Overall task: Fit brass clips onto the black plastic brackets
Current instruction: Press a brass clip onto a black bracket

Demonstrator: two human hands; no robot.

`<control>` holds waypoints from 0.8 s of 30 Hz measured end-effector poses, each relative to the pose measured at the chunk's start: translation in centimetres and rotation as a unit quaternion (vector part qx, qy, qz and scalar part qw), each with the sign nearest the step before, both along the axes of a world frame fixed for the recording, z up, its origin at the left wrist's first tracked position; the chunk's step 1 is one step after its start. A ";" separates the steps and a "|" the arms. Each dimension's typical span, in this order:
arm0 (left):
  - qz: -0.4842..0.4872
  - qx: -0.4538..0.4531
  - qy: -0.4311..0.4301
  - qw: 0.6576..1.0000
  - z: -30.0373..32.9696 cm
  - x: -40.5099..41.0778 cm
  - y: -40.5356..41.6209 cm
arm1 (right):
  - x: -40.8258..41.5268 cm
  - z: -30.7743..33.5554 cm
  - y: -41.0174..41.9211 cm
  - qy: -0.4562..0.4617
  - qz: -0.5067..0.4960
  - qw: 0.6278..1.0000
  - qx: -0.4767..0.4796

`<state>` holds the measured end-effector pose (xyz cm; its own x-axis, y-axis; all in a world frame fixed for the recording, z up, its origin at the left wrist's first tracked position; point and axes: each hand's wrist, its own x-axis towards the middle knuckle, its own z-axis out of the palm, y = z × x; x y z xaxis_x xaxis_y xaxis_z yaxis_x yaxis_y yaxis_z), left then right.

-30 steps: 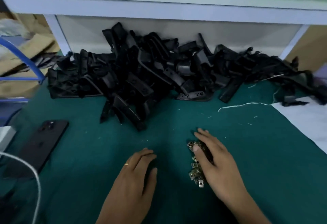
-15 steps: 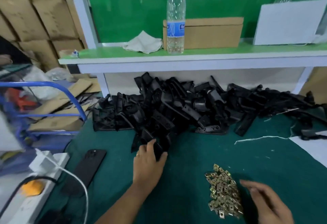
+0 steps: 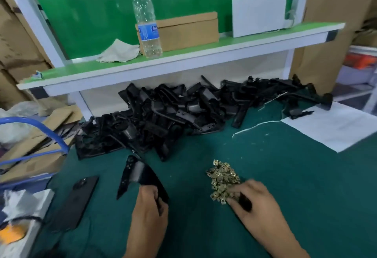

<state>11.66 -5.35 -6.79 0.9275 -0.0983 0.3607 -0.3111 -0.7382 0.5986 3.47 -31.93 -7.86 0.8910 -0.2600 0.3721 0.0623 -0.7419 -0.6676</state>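
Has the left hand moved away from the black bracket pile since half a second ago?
Yes. The left hand was touching the bracket pile; now it holds one bracket nearer the person, beside the phone.

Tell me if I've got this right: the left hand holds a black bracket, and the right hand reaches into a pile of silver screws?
Not quite. In the head view the right hand reaches into a pile of brass clips, not silver screws. The left hand does hold a black bracket.

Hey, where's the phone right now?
In the head view, the black phone lies on the green mat at lower left, left of the left hand gripping a black bracket.
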 end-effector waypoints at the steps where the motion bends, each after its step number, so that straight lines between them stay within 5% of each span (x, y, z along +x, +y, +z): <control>1: -0.018 0.039 -0.017 0.999 0.0 -0.7 0.6 | -0.2 0.0 0.1 0.000 0.008 1.000 -0.013; 5: -0.084 0.205 -0.069 0.973 -0.1 -2.0 1.5 | -0.5 0.0 0.7 0.016 0.032 0.997 -0.070; 9: -0.207 0.269 -0.099 0.935 -0.4 -2.2 1.5 | -0.6 0.2 1.2 0.025 0.019 0.994 -0.102; 17: -0.247 0.294 -0.122 0.915 -0.8 -3.8 3.3 | -0.5 0.1 1.2 0.023 0.019 0.989 -0.147; 22: -0.228 0.234 0.031 0.945 -0.8 -6.2 3.7 | -0.8 0.3 1.4 0.012 0.031 0.987 -0.160; 24: -0.249 0.258 0.028 0.933 -0.2 -7.5 3.8 | -0.9 0.7 1.6 0.001 0.041 0.987 -0.154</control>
